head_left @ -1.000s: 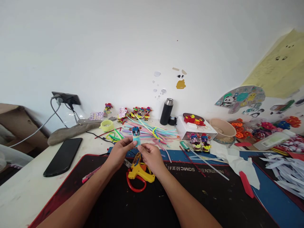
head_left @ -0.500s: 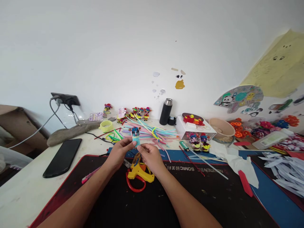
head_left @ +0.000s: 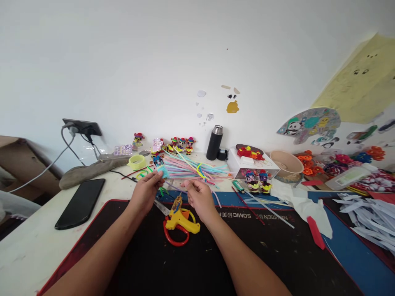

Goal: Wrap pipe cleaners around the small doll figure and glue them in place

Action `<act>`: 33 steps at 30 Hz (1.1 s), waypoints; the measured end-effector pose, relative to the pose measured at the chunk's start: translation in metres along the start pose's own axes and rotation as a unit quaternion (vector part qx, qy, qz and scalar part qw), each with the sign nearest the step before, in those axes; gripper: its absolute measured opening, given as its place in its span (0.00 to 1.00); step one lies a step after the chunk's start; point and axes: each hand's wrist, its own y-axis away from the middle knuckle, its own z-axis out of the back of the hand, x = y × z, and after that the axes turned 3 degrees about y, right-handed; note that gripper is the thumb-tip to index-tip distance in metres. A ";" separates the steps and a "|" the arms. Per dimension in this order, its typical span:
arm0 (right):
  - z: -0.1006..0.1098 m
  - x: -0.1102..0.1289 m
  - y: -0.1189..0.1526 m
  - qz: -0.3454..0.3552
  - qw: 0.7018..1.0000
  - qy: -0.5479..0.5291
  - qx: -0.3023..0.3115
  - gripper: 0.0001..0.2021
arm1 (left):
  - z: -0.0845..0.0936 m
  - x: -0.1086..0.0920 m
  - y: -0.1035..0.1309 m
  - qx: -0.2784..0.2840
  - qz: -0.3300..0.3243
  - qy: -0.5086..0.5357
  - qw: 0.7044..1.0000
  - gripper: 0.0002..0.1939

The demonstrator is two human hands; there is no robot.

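Observation:
My left hand is closed on a small doll figure with a light-blue fuzzy body and a dark-faced, blue-topped head, tilted to the left. My right hand is apart from the doll, thumb and fingers pressed together; whatever may be between them is too small to make out. Just below and between both hands lies a yellow glue gun with a brown-stained nozzle. Partly beneath it are red-handled scissors. Behind the hands spreads a bundle of pastel pipe cleaners.
A black phone lies at left, beside a black mat. Farther back stand a black thermos, a roll of yellow tape and a white box. Finished dolls sit before the box. White paper strips heap at right.
My left hand has moved left with the doll, which now tilts. My right hand has let go of the doll and drawn a little to the right.

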 end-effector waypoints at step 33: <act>0.084 0.002 0.081 -0.043 0.987 0.033 -0.153 0.28 | 0.079 -0.057 0.018 -0.029 -0.059 -0.399 0.915 0.22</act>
